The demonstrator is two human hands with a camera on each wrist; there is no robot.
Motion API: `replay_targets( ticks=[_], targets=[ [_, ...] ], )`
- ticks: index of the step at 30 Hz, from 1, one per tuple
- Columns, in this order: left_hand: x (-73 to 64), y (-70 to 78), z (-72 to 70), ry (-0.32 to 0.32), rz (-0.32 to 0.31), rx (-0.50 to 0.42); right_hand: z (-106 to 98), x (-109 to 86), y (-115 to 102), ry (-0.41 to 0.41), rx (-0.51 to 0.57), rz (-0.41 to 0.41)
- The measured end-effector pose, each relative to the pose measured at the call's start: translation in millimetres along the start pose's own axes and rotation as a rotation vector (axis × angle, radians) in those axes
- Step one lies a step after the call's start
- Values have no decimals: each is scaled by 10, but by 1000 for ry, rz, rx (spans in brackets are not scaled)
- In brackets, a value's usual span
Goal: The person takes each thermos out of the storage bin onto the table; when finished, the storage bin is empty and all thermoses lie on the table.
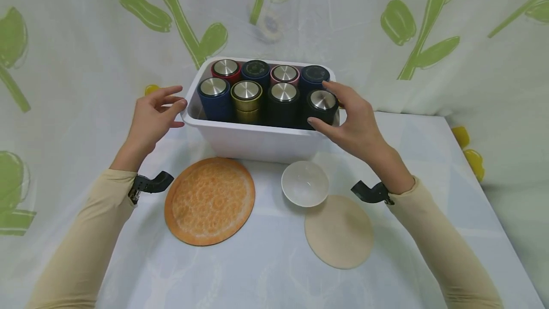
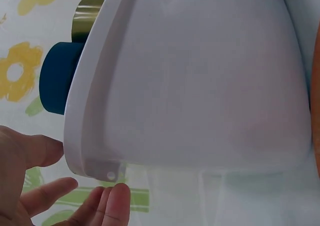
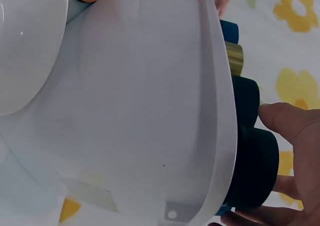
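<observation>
A white tub (image 1: pixel 261 142) holds several thermos bottles standing in two rows, most with brushed steel lid tops. At its front right corner, my right hand (image 1: pixel 353 120) spans a dark thermos (image 1: pixel 322 104), thumb at the front and fingers behind. In the right wrist view the fingers lie against that thermos (image 3: pixel 255 171), while a small gap shows by the thumb. My left hand (image 1: pixel 150 118) is at the tub's left end, its fingers spread. The left wrist view has the thumb tip at the tub's rim (image 2: pixel 75 136) and the other fingertips just beneath its corner.
In front of the tub lie a round, orange-brown mat (image 1: pixel 210 201) with a crust-like print and a white bowl (image 1: pixel 305 184). A round beige disc (image 1: pixel 339 232) lies beside the bowl, partly under its edge. Behind hangs a leaf-patterned cloth (image 1: pixel 343 23).
</observation>
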State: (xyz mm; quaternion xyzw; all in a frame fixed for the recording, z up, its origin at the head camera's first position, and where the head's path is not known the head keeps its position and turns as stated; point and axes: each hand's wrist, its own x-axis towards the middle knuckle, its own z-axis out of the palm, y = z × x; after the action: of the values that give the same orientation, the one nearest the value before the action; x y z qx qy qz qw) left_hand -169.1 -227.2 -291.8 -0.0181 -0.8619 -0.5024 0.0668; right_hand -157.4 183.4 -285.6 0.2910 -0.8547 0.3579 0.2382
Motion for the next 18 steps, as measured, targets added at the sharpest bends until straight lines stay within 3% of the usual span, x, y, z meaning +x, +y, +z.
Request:
replay_targets(
  ticks=[5,12,18],
  targets=[
    [-10,-63,-59,-9,-66,29,145,67,-29,-10,-7,-40],
    [24,-27,-134,-43,-124,1,210,112,-73,-45,-27,13],
    [209,96,8,-94,-146,-65,69,34,-19,16,-75,14]
  ],
)
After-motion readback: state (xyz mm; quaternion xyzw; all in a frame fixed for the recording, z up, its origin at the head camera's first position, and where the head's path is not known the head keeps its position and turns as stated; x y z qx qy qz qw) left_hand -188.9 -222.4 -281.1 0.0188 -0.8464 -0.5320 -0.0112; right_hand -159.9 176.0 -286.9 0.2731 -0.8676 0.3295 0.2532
